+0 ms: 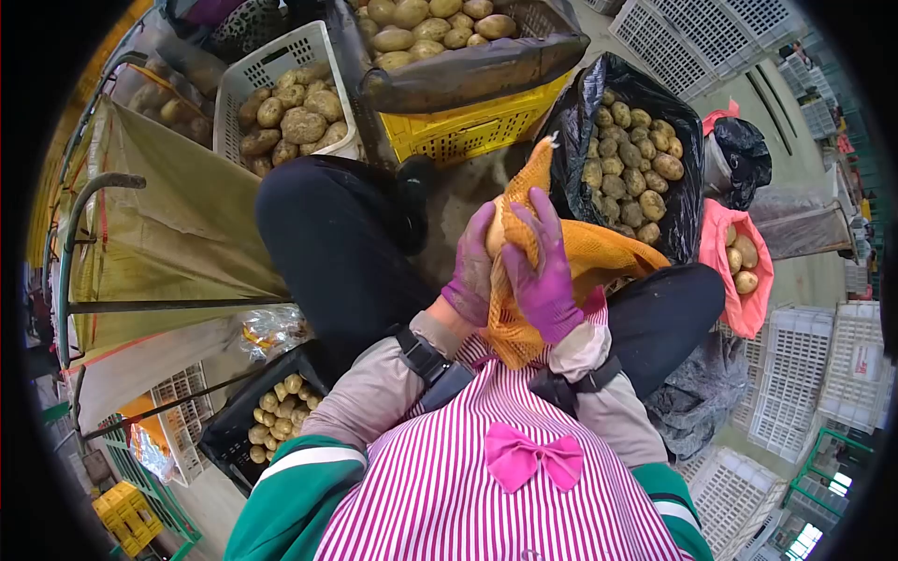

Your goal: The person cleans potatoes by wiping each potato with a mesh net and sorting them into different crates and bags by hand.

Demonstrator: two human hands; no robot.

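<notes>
An orange mesh bag [599, 252] is draped over my lap, its narrow end with a white tip pointing up and away from me. My left hand [470, 266], in a purple glove, closes on the left side of the bag. Facing it, my right hand [544, 276], gloved alike, grips the mesh from the right. Between the hands a pale rounded bulge [496, 226] shows at the mesh; it looks like a potato, partly hidden by my fingers. Past the bag, at the right, potatoes [631, 168] fill a container lined with black plastic [687, 122].
A yellow crate [468, 126] piled with potatoes stands ahead, beside a white crate [224, 122] of larger potatoes. A pink bag [758, 304] with potatoes is at the right. Low at left sits a black-lined crate [229, 444]. A metal-framed cart [168, 304] borders the left side.
</notes>
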